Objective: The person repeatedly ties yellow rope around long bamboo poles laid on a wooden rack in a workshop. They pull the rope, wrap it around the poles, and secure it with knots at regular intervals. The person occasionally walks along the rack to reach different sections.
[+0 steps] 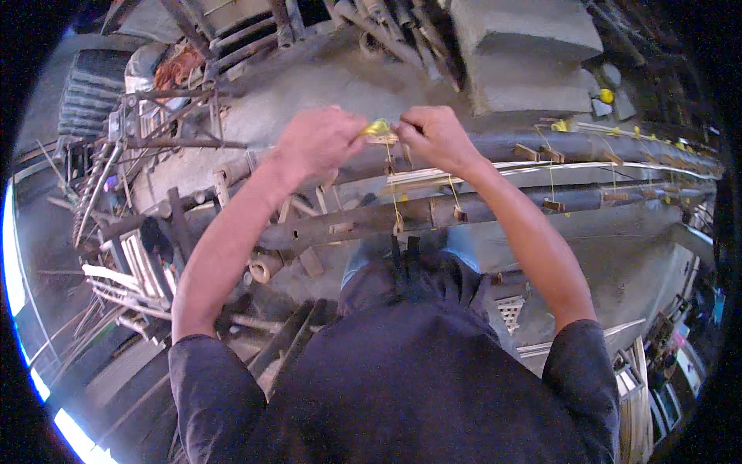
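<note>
Worn on the head, looking steeply down

The head camera, the left one of a side-by-side pair, looks from high on the wearer's side of the near pole (355,223), facing down and forward across it. Closest to the lens is the dark shirt (417,371), on the near side of the pole; the left hand (323,141) and right hand (437,138) show beyond it, at arm's reach. Farther off, past the pole, sits a concrete block (533,39). The fisheye's wide sweep bends the pole toward its right end.

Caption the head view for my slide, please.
Left hand pinches a yellow strip, right hand beside it, near two dark poles linked by yellow cords.
</note>
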Motion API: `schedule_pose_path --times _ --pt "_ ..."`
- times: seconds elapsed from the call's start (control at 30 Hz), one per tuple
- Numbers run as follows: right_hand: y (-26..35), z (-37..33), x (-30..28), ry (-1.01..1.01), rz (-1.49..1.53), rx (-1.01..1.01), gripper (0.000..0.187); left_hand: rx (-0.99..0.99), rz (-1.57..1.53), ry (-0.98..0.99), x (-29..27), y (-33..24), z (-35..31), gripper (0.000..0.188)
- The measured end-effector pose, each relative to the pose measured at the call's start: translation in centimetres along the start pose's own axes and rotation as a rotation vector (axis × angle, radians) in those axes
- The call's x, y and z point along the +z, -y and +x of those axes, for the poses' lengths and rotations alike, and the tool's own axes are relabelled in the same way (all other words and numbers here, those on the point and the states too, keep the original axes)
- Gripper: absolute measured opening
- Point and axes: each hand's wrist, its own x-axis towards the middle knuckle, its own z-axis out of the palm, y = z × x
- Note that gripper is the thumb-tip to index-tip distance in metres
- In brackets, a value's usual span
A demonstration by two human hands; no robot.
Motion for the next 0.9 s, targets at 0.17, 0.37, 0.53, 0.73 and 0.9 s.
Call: schedule_pose_path --times 0.17,0.37,0.53,0.73,0.9 --pt "0.4 -0.5 -3.3 0.053 0.222 0.222 0.036 -0.102 0.154 0.069 -2.1 1.6 -0.8 0.012" --pt "-5.1 -3.4 -5.6 -0.096 0.452 0.52 0.024 0.102 -0.004 -0.472 -4.6 -2.4 6.1 0.042" --pt "3.2 -8.8 -6.9 -0.356 -0.282 0.285 0.015 0.104 -0.26 -0.433 -5.6 -3.6 9.5 0.061" --pt "7.8 -6.4 -1.2 0.099 -1.007 -0.031 0.022 -0.08 -0.745 -0.526 -0.6 -0.3 2.7 0.04" --pt "8.4 -7.0 -2.6 0.034 -0.722 0.096 0.007 -0.189 -1.048 -0.669 3.3 1.9 -6.0 0.028"
